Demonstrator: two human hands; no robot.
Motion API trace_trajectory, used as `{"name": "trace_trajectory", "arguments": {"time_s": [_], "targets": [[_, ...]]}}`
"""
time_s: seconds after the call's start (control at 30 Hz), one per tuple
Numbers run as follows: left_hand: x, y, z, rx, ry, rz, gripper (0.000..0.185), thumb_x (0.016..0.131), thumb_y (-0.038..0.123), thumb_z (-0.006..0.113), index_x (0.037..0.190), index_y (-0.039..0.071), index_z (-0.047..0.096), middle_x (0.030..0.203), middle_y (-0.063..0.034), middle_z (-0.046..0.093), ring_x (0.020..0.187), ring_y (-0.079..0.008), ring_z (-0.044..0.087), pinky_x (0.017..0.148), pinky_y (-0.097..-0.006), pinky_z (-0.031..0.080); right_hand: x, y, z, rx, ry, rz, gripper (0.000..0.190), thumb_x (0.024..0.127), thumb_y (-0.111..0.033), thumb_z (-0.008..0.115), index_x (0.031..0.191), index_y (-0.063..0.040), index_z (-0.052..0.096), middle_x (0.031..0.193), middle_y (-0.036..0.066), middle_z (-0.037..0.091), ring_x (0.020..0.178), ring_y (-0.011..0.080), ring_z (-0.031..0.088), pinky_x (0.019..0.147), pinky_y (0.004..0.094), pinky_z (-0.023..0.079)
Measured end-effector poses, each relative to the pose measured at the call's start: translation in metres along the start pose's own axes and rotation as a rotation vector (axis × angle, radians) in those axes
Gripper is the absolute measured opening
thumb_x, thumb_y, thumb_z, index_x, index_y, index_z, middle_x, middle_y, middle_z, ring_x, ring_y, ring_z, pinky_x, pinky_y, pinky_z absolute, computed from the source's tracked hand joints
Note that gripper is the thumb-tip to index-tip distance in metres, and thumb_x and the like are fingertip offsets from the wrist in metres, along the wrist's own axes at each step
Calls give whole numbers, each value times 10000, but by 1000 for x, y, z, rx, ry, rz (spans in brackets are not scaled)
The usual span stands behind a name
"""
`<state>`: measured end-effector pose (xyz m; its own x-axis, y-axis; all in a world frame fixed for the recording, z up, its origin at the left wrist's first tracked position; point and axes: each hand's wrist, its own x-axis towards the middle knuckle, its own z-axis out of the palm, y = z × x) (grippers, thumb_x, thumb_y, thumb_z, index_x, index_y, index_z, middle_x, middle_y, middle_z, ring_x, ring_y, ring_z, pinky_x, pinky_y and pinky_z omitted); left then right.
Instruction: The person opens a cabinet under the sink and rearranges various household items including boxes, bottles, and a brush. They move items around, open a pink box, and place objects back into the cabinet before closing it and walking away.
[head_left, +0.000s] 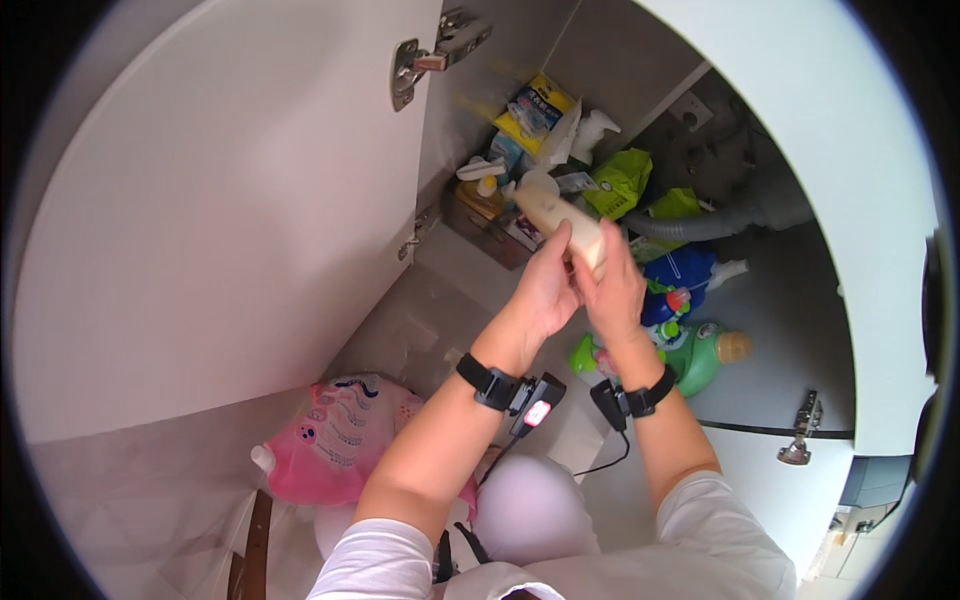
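Observation:
My left hand (549, 286) and my right hand (616, 285) both grip the lower end of a cream-coloured bottle (553, 208). It is tilted, its far end pointing into an open cabinet; faint marks on it are too blurred to read. Beyond that end stands a brown box (480, 231) with an amber bottle (480, 196) in it. To the right of my right hand lie a blue pouch (679, 271) and a red-topped spray bottle (677, 301). A green jug (701, 356) with a tan cap sits by my right wrist, partly hidden by my forearm.
The white cabinet door (225, 210) hangs open at left on metal hinges (409, 71). At the back are a yellow packet (541, 112), a white spray bottle (592, 133) and green packets (621, 182). A grey drain hose (690, 226) crosses at right. A pink pouch (345, 442) rests at lower left.

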<state>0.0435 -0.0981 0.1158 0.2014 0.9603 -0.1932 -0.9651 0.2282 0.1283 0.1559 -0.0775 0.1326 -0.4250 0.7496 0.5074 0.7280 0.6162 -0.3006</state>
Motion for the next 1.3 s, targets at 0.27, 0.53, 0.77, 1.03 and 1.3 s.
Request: {"name": "trace_trajectory", "arguments": {"time_s": [0.27, 0.53, 0.77, 1.03, 1.3], "targets": [[-20, 44, -62, 395, 340, 42, 367, 905, 217, 584, 1221, 45, 511, 1262, -154, 525, 1109, -270, 519, 958, -444, 440, 96, 64, -1, 197, 89, 56, 528, 894, -235, 615, 1362, -89, 417, 1191, 188, 591, 1057, 313, 610, 877, 365, 481], [-76, 83, -87, 367, 239, 186, 270, 881, 188, 582, 1112, 50, 575, 1116, -115, 633, 1018, -225, 591, 886, -368, 474, 165, 75, -15, 638, -13, 423, 575, 910, -341, 586, 1413, -159, 374, 1166, 86, 599, 954, 227, 625, 702, 370, 549], [-75, 84, -95, 753, 407, 225, 290, 876, 166, 568, 1149, 66, 566, 1119, -91, 627, 1022, -210, 595, 868, -359, 475, 162, 62, 42, -62, -339, -53, 612, 877, -353, 604, 1403, -128, 387, 1197, 219, 593, 1087, 377, 580, 907, 406, 462], [49, 105, -112, 2203, 522, 842, 527, 828, 203, 624, 1323, 97, 479, 1230, -167, 567, 1118, -333, 548, 925, -411, 447, 157, 61, 58, 0, -246, 39, 619, 884, -374, 589, 1416, -139, 376, 1184, 236, 591, 1088, 401, 567, 904, 433, 462], [118, 133, -93, 2368, 626, 436, 479, 824, 272, 643, 1269, 156, 508, 1268, -173, 533, 1065, -363, 585, 891, -446, 486, 153, 62, 47, 6, -234, -90, 594, 898, -349, 580, 1428, -198, 360, 1223, 188, 585, 1081, 407, 561, 898, 440, 465]]}}
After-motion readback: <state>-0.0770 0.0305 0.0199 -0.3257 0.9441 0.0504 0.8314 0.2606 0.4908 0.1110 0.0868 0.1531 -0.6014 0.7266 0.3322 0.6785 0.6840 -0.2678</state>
